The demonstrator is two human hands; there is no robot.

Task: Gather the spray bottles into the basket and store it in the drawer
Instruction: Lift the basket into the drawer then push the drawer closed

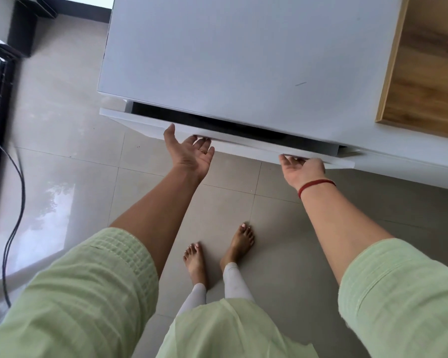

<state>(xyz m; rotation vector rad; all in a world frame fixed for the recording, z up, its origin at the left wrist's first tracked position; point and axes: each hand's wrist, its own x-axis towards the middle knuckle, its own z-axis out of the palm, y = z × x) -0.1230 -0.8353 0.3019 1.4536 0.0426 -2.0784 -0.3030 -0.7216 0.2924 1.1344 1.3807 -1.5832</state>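
**Drawer nearly shut, both hands at its front panel**

Head view, looking down.

- Drawer: white, set under the top of a white cabinet. It stood out only a little, leaving a narrow dark gap between its front panel and the cabinet top. The inside was dark and its contents could not be made out; neither basket nor spray bottles could be seen anywhere.
- Left hand: palm turned up and open, fingers spread, fingertips at the lower edge of the drawer front towards its left half. It gripped nothing; whether the fingertips actually touched the panel could not be told.
- Right hand: palm up, fingers curled under the lower edge of the drawer front near its right end, their tips hidden behind the panel. A red thread band circled the wrist.
- Sleeves: pale green, loose, ending at the forearms.
- Feet: bare, on a grey tiled floor, standing just before the cabinet.
- Wooden panel: brown grain, lying on the cabinet top at the right.
- Black cable: trailing over the floor at the left, beside a dark slatted object at the frame edge.
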